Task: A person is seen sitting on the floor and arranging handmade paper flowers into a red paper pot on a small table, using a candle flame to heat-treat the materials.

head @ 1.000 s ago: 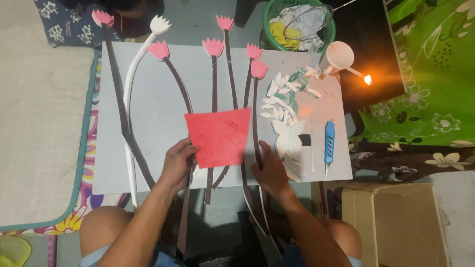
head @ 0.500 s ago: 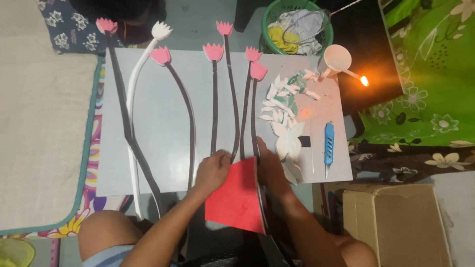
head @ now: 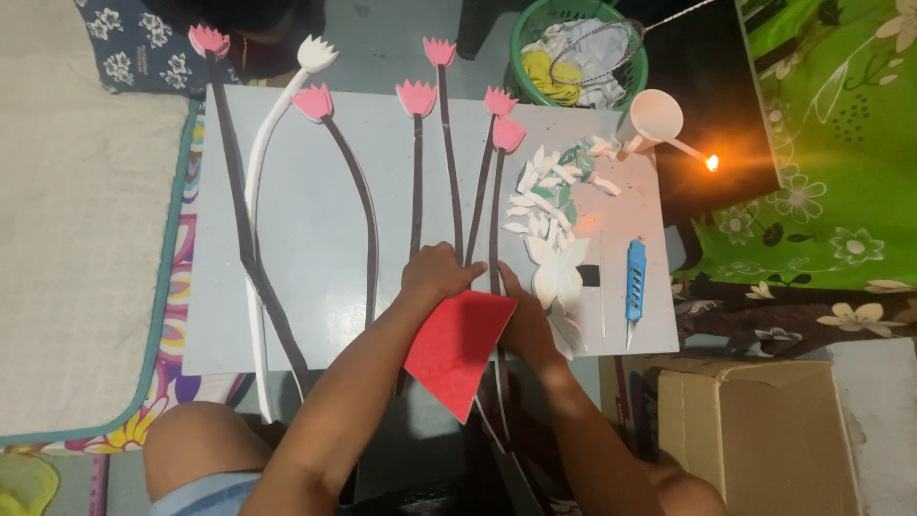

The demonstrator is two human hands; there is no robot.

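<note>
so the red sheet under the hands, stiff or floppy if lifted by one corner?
Probably bendy but not limp: the red sheet juts off the board edge without sagging. It looks thin and flat, so likely light. The left hand and right hand rest on it.

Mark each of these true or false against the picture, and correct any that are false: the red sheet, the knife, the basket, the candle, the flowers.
1. Both hands meet at the red sheet. True: left hand above it, right hand at its right edge.
2. The blue utility knife is in the right hand. False: it lies on the grey board, untouched.
3. The green basket sits beyond the board. True.
4. The flame is out. False: it glows.
5. Every flower is pink. False: one flower is white.
</note>
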